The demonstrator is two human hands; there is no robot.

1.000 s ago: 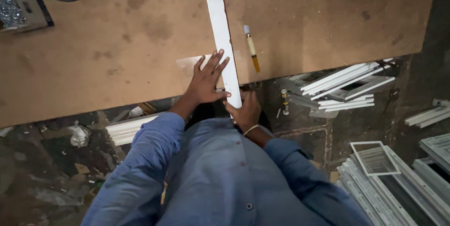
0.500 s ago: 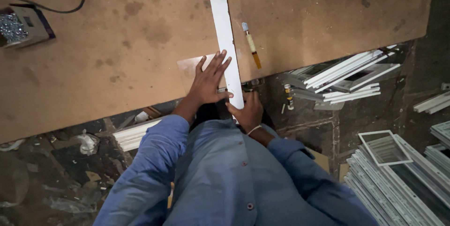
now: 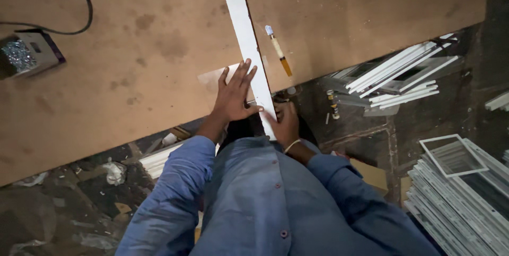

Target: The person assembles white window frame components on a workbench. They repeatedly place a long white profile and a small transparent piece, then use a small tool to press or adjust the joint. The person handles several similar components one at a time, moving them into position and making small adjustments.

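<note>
1. One small grey box-shaped device point(image 3: 29, 54) sits at the far left edge of the frame on the brown board tabletop point(image 3: 132, 75), with a black cable point(image 3: 79, 6) curling away from it toward the upper left. It lies well apart from the hands, so it seems set aside.
2. Low in the left of the frame, scraps and crumpled bits point(image 3: 114, 171) lie on the dark floor below the table edge.
3. Near the centre, the left hand point(image 3: 233, 97) lies flat with fingers spread wide. The palm rests on a small clear pane point(image 3: 214, 78) and the fingertips reach onto the long white strip point(image 3: 245, 38), a hold that looks meant to pin both against the board.
4. The strip runs from the top of the frame down to the table's near edge, lying like a straightedge along the pane's side.
5. The right hand point(image 3: 286, 123) is curled at the strip's lower end, right at the table edge. Whether it grips anything cannot be told.
6. Just right of the strip, a slim tool with a yellow handle point(image 3: 278, 51) lies loose on the board, close to hand.
7. Further right, white frame pieces point(image 3: 397, 73) and stacked white frames point(image 3: 461, 181) lie on the floor, clear of the table.
</note>
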